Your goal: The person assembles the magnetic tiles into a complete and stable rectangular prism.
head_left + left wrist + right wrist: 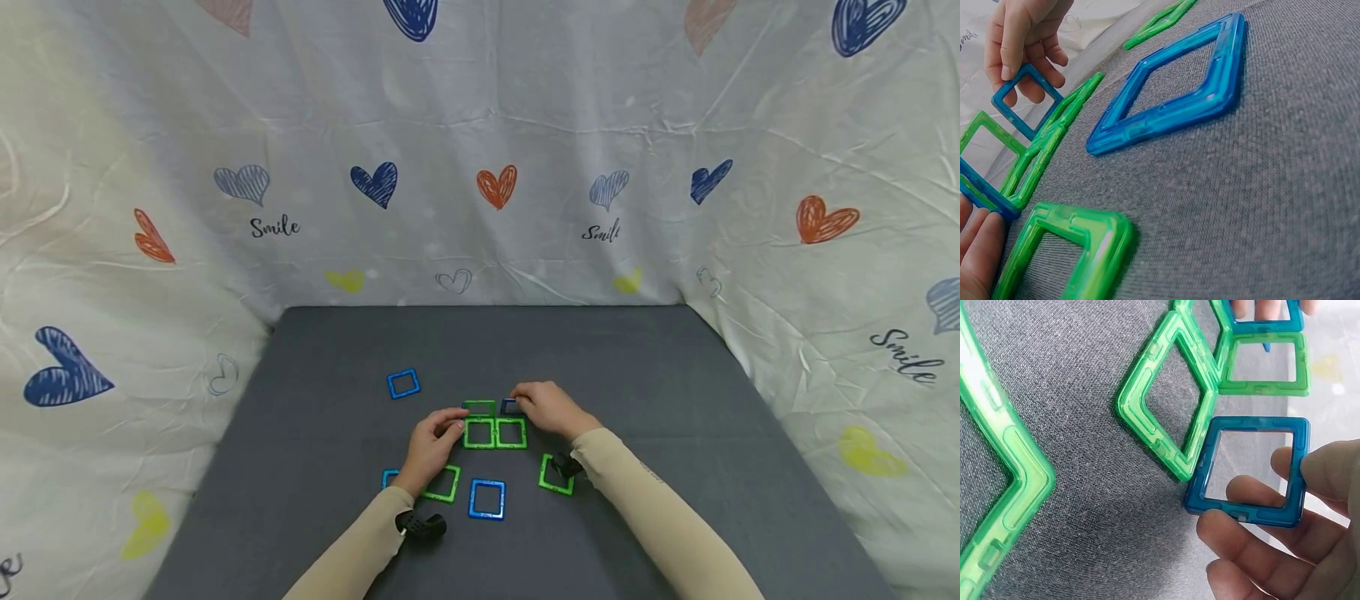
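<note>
My right hand (551, 408) pinches a blue square magnetic tile (1302, 434) by its outer edges. The tile stands upright along the back edge of the right one of two joined green tiles (1169, 394) lying flat. Behind the left flat one, another green tile (982, 125) stands upright. At the left end of this group my left hand (431, 446) holds a second blue tile (988, 190) upright, its fingers spread behind the frame in the right wrist view. Part of that tile is hidden by the hand in the head view.
Loose tiles lie flat around the group: a blue tile (487, 500) in front, a green tile (556, 475) under the right wrist, a green tile (442, 483) and a partly covered blue tile (389, 477) by the left wrist, and a blue tile (403, 384) behind on the grey table (337, 342).
</note>
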Tool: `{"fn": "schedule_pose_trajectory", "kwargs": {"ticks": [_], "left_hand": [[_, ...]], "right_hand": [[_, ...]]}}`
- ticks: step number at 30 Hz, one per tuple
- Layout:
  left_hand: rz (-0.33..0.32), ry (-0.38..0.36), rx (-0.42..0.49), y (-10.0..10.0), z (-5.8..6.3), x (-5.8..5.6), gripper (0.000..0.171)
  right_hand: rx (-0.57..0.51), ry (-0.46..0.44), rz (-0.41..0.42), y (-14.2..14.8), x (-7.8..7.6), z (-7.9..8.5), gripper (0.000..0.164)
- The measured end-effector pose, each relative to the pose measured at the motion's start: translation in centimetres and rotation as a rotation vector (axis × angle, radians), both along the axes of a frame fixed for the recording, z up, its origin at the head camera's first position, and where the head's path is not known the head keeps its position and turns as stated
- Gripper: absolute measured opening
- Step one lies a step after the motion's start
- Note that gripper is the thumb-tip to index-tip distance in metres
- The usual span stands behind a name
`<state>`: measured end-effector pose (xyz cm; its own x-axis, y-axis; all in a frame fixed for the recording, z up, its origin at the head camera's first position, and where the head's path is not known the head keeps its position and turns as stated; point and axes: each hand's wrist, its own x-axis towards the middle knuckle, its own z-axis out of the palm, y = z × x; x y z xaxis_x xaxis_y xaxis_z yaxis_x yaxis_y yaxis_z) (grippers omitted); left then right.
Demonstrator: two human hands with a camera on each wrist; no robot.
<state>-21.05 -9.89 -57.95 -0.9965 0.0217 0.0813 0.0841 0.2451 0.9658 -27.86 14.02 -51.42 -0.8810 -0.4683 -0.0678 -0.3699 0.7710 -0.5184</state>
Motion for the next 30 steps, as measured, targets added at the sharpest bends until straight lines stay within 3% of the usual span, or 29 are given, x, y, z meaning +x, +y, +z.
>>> {"fn": "schedule_pose_trajectory", "kwargs": {"ticks": [30], "left_hand": [[0.02, 0.0, 0.026, 0.21, 0.0, 0.03, 0.024]], "right_hand": [[-0.051, -0.007, 0.009, -0.8, 0.7, -0.34, 0.028]]}}
